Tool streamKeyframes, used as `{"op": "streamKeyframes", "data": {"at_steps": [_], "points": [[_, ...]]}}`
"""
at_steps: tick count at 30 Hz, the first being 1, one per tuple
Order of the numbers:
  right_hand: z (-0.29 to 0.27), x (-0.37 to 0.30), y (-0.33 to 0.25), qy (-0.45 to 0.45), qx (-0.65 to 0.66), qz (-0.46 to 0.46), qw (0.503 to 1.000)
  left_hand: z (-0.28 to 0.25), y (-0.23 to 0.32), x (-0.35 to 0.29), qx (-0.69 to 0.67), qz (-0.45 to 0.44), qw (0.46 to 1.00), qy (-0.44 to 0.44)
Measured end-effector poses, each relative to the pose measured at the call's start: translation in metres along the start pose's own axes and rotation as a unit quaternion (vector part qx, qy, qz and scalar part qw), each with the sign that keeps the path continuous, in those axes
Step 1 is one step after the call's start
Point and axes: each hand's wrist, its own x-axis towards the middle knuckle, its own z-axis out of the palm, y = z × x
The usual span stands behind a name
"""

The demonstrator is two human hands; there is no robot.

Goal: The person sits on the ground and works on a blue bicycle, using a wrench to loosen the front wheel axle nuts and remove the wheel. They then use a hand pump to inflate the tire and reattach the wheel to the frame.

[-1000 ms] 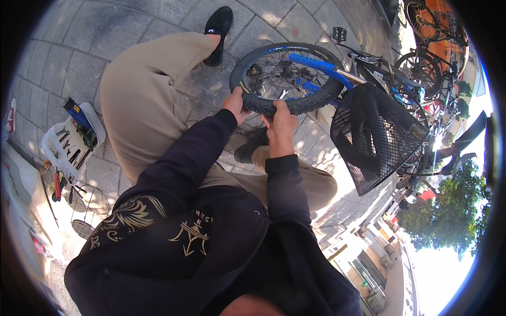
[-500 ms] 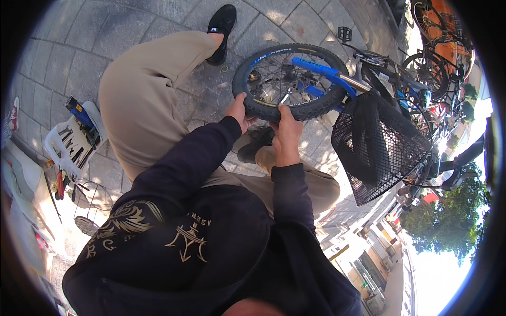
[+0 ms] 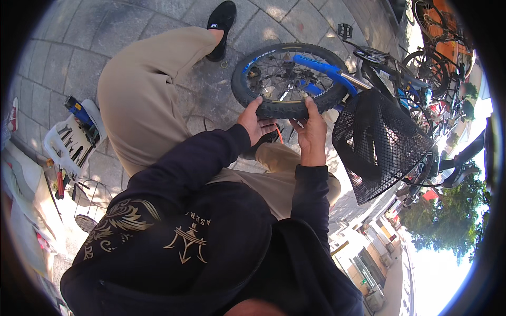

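Observation:
A bicycle's front wheel faces up in front of me, with a knobby black tyre (image 3: 240,87) and thin spokes. A blue fork (image 3: 319,67) runs across it from the right. My left hand (image 3: 253,122) grips the near edge of the tyre, thumb on top and fingers curled below. My right hand (image 3: 313,130) holds the same edge farther right, its thumb pressed on the sidewall and its fingers partly hidden underneath. A thin orange-red strip (image 3: 279,134) shows below the tyre between the hands; I cannot tell what it is.
A black mesh basket (image 3: 379,145) stands right of the wheel. A pedal (image 3: 345,31) sticks up behind. At left, a white plastic tray (image 3: 59,142) holds several tools, with red-handled tools (image 3: 61,181) beside it. More bicycles (image 3: 429,68) crowd the far right. Grey paving (image 3: 126,31) lies underneath.
Both hands have slid right along the tyre's near edge, the right hand farther, so the gap between them is wider. The orange-red strip now shows between them.

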Motion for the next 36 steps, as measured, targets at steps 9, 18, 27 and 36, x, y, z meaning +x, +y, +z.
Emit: {"op": "streamKeyframes", "data": {"at_steps": [9, 18, 27, 36], "points": [[0.056, -0.010, 0.097, 0.028, 0.002, 0.001, 1.000, -0.058, 0.047, 0.079, -0.008, 0.052, 0.995, 0.089], [0.006, -0.013, 0.010, 0.007, 0.006, 0.017, 1.000, 0.005, -0.010, 0.006, -0.021, 0.009, 0.999, 0.037], [0.063, -0.010, 0.110, 0.083, 0.067, 0.009, 0.994, -0.047, 0.030, 0.047, -0.038, 0.099, 0.990, 0.097], [0.052, 0.004, 0.107, 0.102, 0.068, -0.032, 0.992, -0.056, 0.024, 0.061, -0.084, 0.087, 0.993, 0.004]]}}
